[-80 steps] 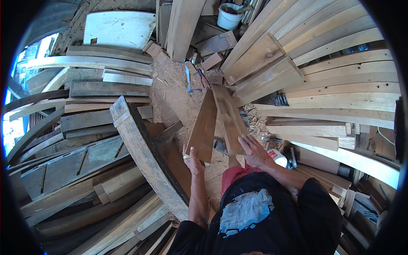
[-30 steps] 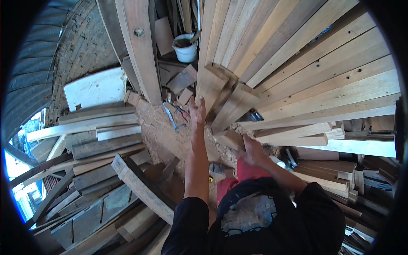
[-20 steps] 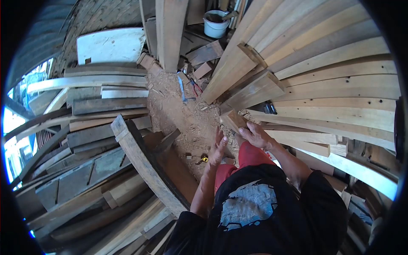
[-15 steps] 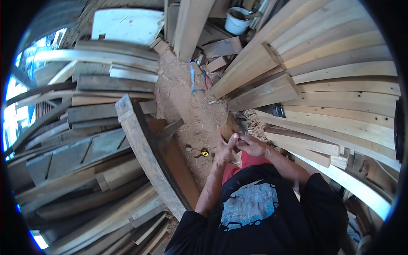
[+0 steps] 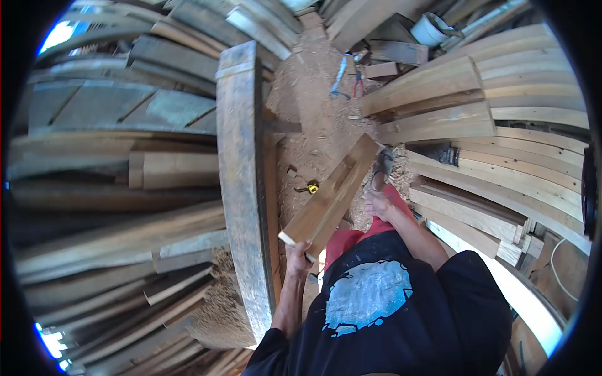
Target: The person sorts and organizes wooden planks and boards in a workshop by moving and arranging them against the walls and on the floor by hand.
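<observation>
My left hand (image 5: 298, 255) is closed around the near end of a wooden board (image 5: 326, 207), which slants away from me over the floor. A long slot is cut in the board's upper face. To the right, my right hand (image 5: 378, 205) is off the board beside my red-clothed leg, with its fingers loosely bent and nothing visible in them. Just beyond it lies a grey and brown thing (image 5: 384, 161) whose kind I cannot make out. A yellow tape measure (image 5: 313, 188) rests on the floor left of the board.
A long, weathered beam (image 5: 238, 144) stands at my left. Stacked planks (image 5: 520, 156) fill the right side, and more timber (image 5: 175, 169) lies left. Ahead are a blue-handled tool (image 5: 339, 76), red-handled pliers (image 5: 359, 84) and a white bucket (image 5: 431, 30). Shavings cover the floor (image 5: 307, 94).
My left hand has drawn the board left and towards me, so its length now shows. The right hand has let go of it. My view has turned to the left.
</observation>
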Available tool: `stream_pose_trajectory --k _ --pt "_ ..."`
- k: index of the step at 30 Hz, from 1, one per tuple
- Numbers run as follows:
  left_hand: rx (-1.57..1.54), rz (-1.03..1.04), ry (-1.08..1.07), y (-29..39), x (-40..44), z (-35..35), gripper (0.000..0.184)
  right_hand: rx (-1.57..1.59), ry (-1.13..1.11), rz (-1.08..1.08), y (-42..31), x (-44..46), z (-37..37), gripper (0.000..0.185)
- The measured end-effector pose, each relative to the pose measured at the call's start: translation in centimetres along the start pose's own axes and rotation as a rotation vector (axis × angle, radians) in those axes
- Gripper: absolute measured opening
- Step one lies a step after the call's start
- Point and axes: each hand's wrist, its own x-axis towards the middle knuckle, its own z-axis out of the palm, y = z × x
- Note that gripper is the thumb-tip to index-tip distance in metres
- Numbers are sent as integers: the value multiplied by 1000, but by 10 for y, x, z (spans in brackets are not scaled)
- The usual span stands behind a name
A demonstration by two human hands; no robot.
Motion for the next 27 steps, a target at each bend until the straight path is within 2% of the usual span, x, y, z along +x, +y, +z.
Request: stream_pose_trajectory --k 2,5,6,9,10,14,16,20,24,27 --pt "-75 13 -8 13 -49 -40 76 75 94 106 -6 -8 35 59" --pt "-231 -8 -49 26 -118 -99 85 401 -86 -45 -4 4 79 57" --pt "-244 0 -9 16 -132 -131 85 611 -111 -207 5 29 94 51" --pt "-305 60 58 -12 -160 -202 85 509 21 -205 14 2 150 45" --pt "-332 67 59 -20 -166 -222 85 527 -25 -208 11 -21 168 38" --pt "-469 134 87 -75 -174 -297 80 357 -180 -346 11 -45 209 39" --pt "-524 185 128 -87 -180 -310 74 329 -265 -372 11 -59 228 41" --pt "-656 96 123 -130 -183 -342 67 206 -361 -411 9 -71 266 43" --pt "-712 127 200 -167 -194 -353 65 25 -286 -389 11 -74 314 39" --pt "-773 168 230 -167 -208 -346 64 -47 -242 -375 24 -63 357 36"
